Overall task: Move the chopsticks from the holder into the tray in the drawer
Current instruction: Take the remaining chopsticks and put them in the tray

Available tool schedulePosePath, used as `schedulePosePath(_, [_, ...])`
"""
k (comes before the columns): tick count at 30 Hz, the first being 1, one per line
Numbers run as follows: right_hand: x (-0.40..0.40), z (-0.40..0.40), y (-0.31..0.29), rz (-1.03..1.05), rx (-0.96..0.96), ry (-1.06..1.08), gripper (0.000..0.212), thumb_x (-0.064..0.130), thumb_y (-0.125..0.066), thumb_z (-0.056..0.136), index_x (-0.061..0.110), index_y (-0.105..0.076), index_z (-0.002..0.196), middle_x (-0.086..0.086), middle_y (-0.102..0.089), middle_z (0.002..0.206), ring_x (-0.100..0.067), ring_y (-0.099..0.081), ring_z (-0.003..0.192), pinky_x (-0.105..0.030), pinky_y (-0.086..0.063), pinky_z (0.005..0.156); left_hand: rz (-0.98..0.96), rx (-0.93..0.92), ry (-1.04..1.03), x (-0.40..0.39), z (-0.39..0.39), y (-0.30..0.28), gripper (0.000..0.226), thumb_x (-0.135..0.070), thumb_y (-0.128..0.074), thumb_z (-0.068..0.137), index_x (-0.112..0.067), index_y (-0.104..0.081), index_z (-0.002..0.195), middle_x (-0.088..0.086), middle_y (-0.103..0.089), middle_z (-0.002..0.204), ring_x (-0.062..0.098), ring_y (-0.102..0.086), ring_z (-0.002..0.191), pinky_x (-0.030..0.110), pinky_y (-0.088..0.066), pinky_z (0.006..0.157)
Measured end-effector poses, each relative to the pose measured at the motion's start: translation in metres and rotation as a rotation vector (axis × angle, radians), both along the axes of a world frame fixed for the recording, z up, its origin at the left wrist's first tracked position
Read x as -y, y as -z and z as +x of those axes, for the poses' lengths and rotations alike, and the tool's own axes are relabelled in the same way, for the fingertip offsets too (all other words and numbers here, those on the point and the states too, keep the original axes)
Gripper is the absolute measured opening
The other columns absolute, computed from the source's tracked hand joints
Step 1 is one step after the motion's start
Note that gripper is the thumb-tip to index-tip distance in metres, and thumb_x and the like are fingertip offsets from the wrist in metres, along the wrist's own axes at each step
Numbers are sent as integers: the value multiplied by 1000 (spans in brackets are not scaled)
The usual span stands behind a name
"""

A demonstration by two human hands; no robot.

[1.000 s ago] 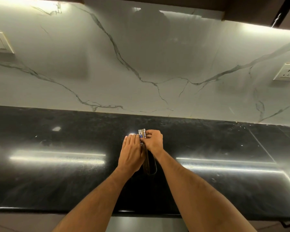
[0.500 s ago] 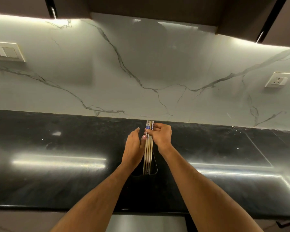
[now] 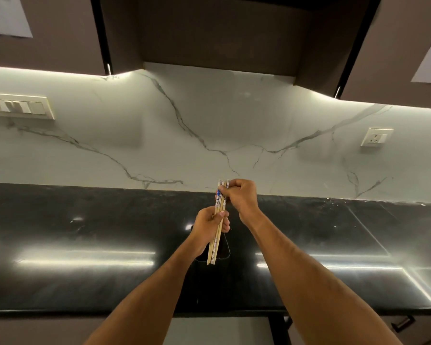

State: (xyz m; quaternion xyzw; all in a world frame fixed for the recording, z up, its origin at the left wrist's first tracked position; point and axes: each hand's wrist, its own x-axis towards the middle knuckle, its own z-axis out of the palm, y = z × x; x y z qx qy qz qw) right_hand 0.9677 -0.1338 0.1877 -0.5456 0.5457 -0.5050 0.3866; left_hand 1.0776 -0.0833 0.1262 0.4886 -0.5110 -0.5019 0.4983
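Note:
A bundle of light wooden chopsticks with blue-and-white patterned tops is raised above the black counter, tips pointing down. My right hand pinches the patterned top ends. My left hand grips the bundle around its middle. Just below and behind the tips stands the dark holder, hard to make out against the counter. Neither the drawer nor the tray can be seen.
The glossy black counter runs left to right below a white marble backsplash. A switch panel sits at the left and a socket at the right. Dark cabinets hang overhead.
The chopsticks have risen out of the holder, now almost fully clear of it. My left hand moved from the side of the holder to grip the bundle's middle. The camera tilted upward.

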Motion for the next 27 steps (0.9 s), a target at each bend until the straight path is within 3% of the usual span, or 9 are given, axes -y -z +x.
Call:
schedulePosePath(10, [-19,-3,-23,-32,-56,45,13,9,-84,80,7,-72,74,-9,-75,74,-16,-76,65,-25,-62,60,-20,42,-6,-22,4,-13,22,-14,-49,105,-6,-69,104,7,-72,82,17,-71,74,31,-62,79])
schedulePosePath(17, [-18,-8,-42,-44,38,44,17,13,-78,87,-1,-70,87,-12,-72,83,-23,-74,76,-34,-63,74,7,84,32,-30,7,-4,19,-14,-51,104,-10,-69,105,6,-74,85,14,-73,77,27,-62,76])
schedulePosePath(21, [-14,-13,-68,-212,44,127,11,15,-74,90,9,-70,82,-3,-68,78,-14,-65,75,-32,-58,77,31,74,41,-32,12,6,19,-12,-50,104,-8,-69,106,7,-73,86,16,-72,78,29,-62,78])
schedulePosePath(25, [-16,-19,-96,-464,164,327,9,14,-70,94,11,-66,87,-15,-70,83,-31,-69,72,-40,-63,68,94,6,-28,-29,17,11,19,-11,-50,104,-5,-68,105,10,-71,88,18,-71,78,35,-63,80])
schedulePosePath(27, [-18,-24,-104,-563,270,373,9,13,-68,95,15,-65,88,-14,-72,80,-30,-73,67,-35,-63,62,159,-129,-145,-25,18,11,19,-11,-50,104,-4,-67,105,13,-72,91,20,-72,78,35,-64,78])
